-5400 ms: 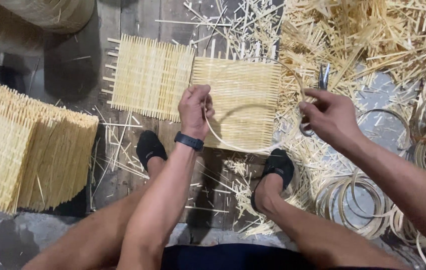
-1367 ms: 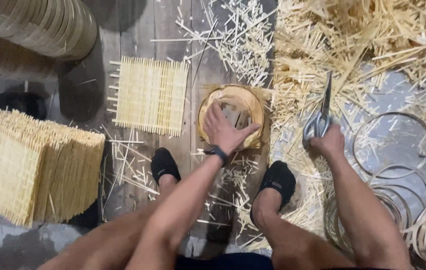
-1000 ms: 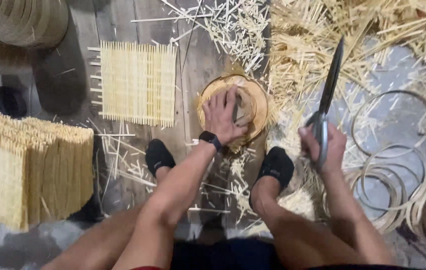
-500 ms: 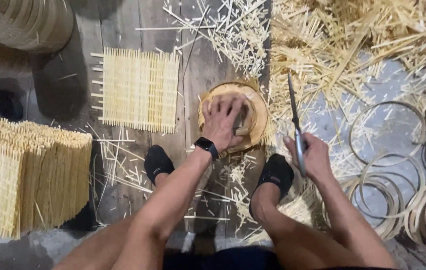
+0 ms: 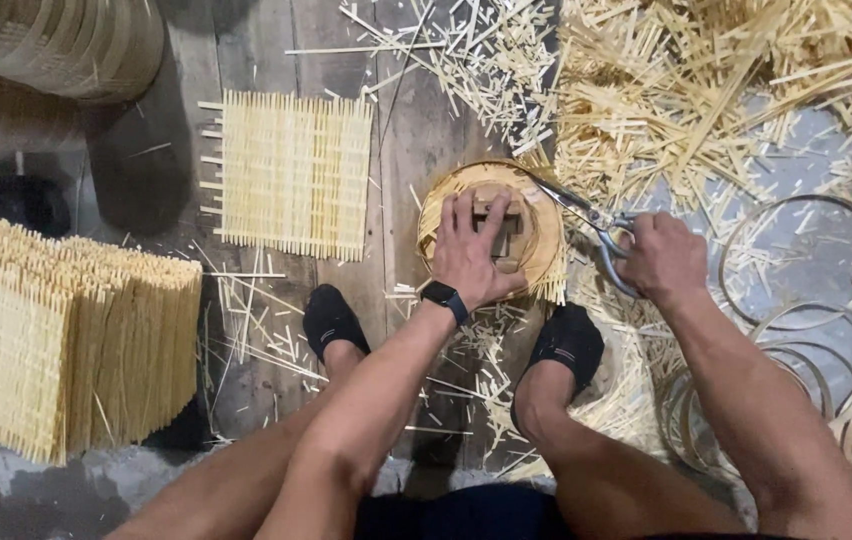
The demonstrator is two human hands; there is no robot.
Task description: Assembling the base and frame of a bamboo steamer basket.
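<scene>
Left hand (image 5: 468,252) presses round mat (image 5: 538,235) (right hand (image 5: 662,255) gripping scissors (image 5: 586,215)).

Metal scissors (image 5: 586,220) — matt bamboo mat (image 5: 291,175).

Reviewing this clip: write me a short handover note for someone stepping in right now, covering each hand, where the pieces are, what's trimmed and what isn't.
Left hand: pressing a small wooden block flat onto the round woven bamboo mat on the plank floor.
Right hand: gripping metal shears, blades at the mat's upper right edge.
Nearby: one square woven bamboo mat lies to the left; a stack of square mats stands far left; thin bamboo hoops lie at right.
Done: most of the rim looks rounded.
Left: strip ends jut out at the lower right edge, apparently uncut.
</scene>
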